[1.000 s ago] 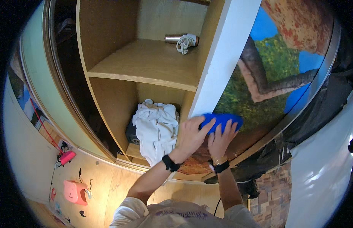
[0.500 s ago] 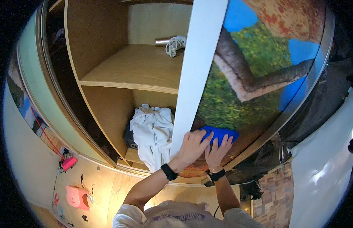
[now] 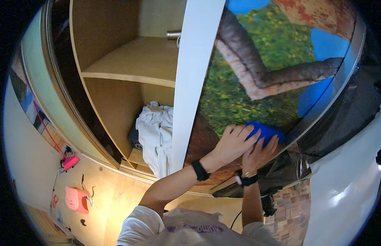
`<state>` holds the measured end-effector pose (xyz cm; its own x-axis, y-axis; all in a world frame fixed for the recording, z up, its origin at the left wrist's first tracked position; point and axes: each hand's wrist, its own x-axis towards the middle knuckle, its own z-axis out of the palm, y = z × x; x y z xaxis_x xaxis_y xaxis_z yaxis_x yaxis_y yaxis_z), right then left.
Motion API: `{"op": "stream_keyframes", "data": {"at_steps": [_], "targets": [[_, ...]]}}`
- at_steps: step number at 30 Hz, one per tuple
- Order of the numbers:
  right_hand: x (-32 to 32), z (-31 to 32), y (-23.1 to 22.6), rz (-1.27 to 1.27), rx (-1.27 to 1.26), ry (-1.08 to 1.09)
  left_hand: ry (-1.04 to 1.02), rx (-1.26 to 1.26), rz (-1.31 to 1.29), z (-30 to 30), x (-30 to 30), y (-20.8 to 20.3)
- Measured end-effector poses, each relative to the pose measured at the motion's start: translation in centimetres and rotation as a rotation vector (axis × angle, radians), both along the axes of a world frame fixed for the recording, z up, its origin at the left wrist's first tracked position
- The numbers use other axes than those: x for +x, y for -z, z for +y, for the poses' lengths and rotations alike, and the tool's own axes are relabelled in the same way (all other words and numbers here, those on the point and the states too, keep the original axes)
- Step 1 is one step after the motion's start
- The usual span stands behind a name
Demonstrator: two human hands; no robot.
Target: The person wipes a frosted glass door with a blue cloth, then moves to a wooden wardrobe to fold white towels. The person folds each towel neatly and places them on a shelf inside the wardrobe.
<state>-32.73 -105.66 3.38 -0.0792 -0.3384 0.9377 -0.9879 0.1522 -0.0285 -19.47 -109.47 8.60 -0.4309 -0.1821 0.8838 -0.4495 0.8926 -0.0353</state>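
A crumpled blue cloth (image 3: 266, 134) lies against the lower part of a door panel (image 3: 235, 106) printed with greenery, blue sky and a grey-brown shape. My left hand (image 3: 233, 143) reaches across from the left, its bent fingers pressing on the cloth's left side. Just below and right of it, my right hand (image 3: 258, 156) presses the cloth's lower edge with its fingers. Both hands touch close together, and part of the cloth is hidden under them. Dark bands circle both wrists.
Left of the door's white frame (image 3: 198, 69), an open cabinet has a wooden shelf (image 3: 129, 61) with a metallic cylindrical object (image 3: 173, 35). White fabric (image 3: 155, 131) hangs from the lower compartment over a dark box. A pink stool (image 3: 76, 200) stands on the floor. Black sheeting (image 3: 326, 127) borders the door's right.
Both hands have moved right along the panel with the blue cloth. The view has shifted, and the white frame now hides more of the shelf, including most of the white cord.
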Motion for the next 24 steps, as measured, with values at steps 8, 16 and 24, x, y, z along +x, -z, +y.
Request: {"op": "stream_keyframes", "data": {"at_steps": [8,16,24], "targets": [[2.4,1.1,7.2,0.154,0.141,-0.177,-0.028,0.151,-0.151,0.3,6.2,6.3],[10.2,-3.5,0.4,0.219,0.057,-0.502,-0.253,0.126,0.264,-0.2,13.9,-0.2],[16.9,-3.7,2.7,0.254,-0.008,-0.429,0.139,0.569,0.572,-4.2,17.8,3.7]]}}
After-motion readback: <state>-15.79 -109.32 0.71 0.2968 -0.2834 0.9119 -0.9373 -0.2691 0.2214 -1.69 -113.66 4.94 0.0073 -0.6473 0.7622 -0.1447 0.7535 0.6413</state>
